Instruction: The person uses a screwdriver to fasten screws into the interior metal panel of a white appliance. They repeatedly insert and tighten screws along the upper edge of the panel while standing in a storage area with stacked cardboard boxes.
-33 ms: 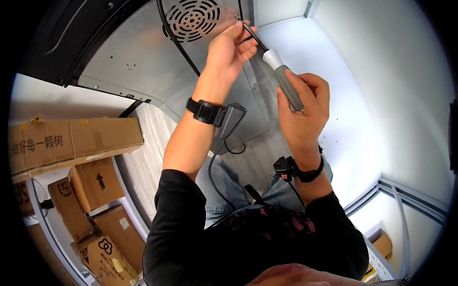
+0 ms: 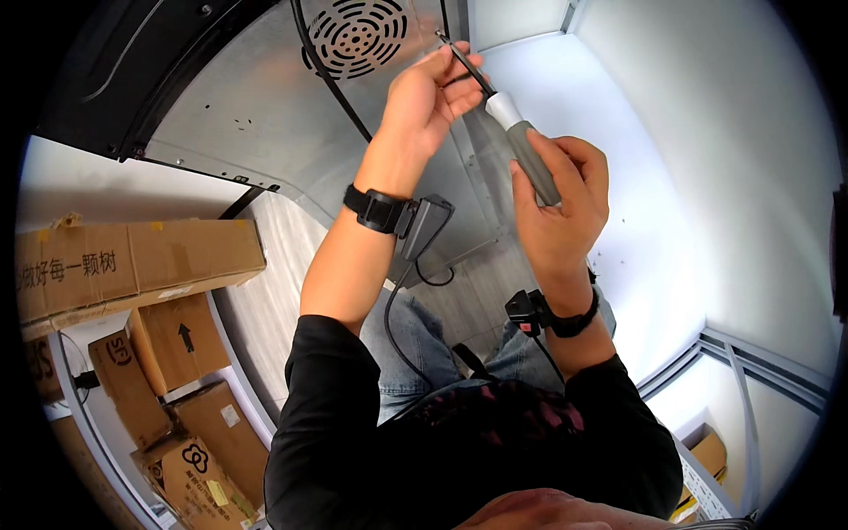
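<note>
Grey screwdriver (image 2: 504,109) sits gripped in the right hand (image 2: 567,199); the left hand (image 2: 426,104) half-curls at its shaft (image 2: 473,70), pinching or not, one cannot tell.

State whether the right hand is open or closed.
Closed: the right hand grips the screwdriver by its grey handle, thumb on one side, fingers on the other.

1 left hand (image 2: 428,102) and 1 right hand (image 2: 565,194) show, with 2 wrist straps (image 2: 364,203), 2 black devices (image 2: 428,227), 2 black sleeves (image 2: 331,367) and 2 denim-clad legs (image 2: 404,349). There is 1 screwdriver (image 2: 533,163). On the far side is 1 metal panel (image 2: 283,132) with 1 round vent (image 2: 357,38). At least 5 cardboard boxes (image 2: 181,254) are on the left, and at least 1 brown box (image 2: 708,455) near right.
</note>
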{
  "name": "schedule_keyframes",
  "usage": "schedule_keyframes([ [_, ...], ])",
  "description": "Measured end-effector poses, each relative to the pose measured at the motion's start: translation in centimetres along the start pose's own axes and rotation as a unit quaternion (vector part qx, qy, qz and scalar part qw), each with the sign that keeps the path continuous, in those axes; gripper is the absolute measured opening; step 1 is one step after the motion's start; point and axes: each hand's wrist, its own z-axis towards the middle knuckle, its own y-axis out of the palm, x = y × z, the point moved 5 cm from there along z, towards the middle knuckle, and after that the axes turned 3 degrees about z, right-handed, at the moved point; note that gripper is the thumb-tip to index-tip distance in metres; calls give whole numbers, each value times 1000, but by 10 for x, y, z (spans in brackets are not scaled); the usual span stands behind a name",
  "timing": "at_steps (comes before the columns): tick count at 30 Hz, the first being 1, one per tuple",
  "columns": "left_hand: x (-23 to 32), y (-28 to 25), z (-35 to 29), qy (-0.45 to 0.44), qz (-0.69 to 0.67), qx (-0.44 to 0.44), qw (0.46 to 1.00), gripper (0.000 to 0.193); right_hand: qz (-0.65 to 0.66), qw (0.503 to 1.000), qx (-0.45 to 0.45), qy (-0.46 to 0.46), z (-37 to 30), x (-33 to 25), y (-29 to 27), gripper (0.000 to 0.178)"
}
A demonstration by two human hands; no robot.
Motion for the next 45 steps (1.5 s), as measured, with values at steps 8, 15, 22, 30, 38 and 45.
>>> schedule_keyframes([
  [8, -5, 14, -18, -16, 66, -101, 993, 28, 6, 998, -8, 57, -10, 6, 1, 36],
  [15, -4, 13, -22, -8, 78, -100, 992, 28, 70, 997, 1, 19, -21, 2, 2, 38],
  [22, -17, 17, -32, -3, 42, -234, 971, 30, -17, 996, -70, 44, -16, 8, 2, 35],
  [30, -23, 21, -30, -10, 34, -193, 981, 29, 24, 992, -81, 95, -17, 5, -5, 30],
  [38, -27, 24, -32, 3, -1, -187, 982, 20, 11, 982, -114, 151, -14, 9, -3, 33],
  [45, -35, 21, -30, -20, -15, -181, 983, 32, 12, 998, -45, 52, -18, 4, -5, 33],
])
